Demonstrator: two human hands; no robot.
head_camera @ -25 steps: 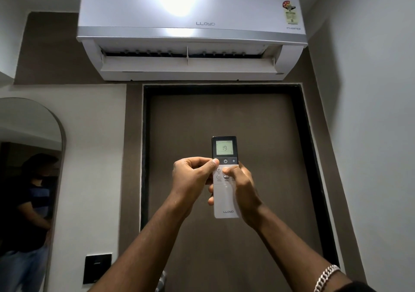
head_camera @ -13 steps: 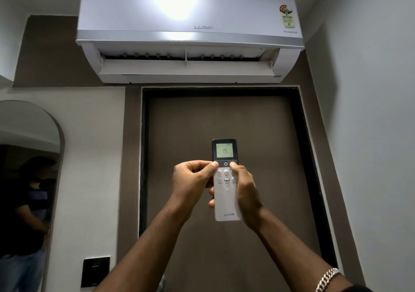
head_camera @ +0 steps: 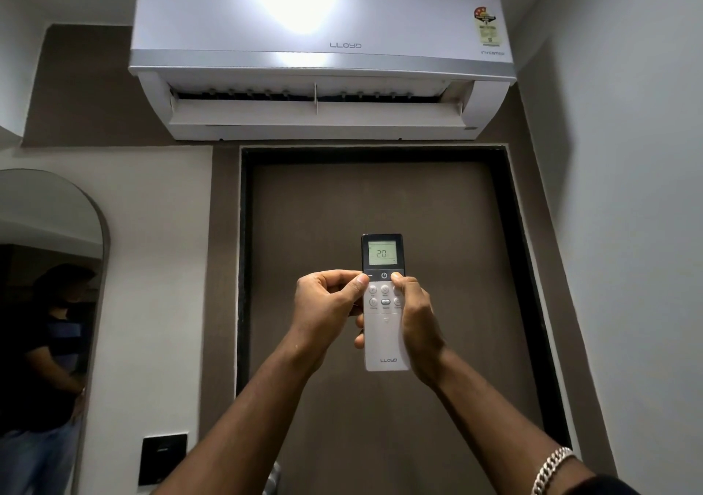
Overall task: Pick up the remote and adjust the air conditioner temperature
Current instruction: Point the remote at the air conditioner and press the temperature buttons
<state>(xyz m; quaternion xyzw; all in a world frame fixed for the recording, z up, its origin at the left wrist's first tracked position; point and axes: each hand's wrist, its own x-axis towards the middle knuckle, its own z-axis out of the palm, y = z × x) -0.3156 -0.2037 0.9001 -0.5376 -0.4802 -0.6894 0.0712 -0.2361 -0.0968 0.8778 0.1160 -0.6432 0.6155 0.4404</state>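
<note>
I hold a white remote [head_camera: 385,336] with a dark top upright in front of me, its lit screen reading 20. My right hand [head_camera: 416,323] wraps its right side, thumb on the button right of the power symbol. My left hand [head_camera: 329,306] pinches the remote's left edge, thumb tip beside the power button. The white wall air conditioner [head_camera: 321,53] hangs above, its flap open.
A brown door [head_camera: 380,198] in a dark frame stands straight ahead under the unit. An arched mirror [head_camera: 49,304] at the left reflects a standing person. A black switch plate [head_camera: 163,458] is low on the left wall. A plain wall closes the right side.
The remote's screen went from 19 to 20. My right thumb moved up from the lower buttons to the button right of the power symbol. The left hand kept its grip.
</note>
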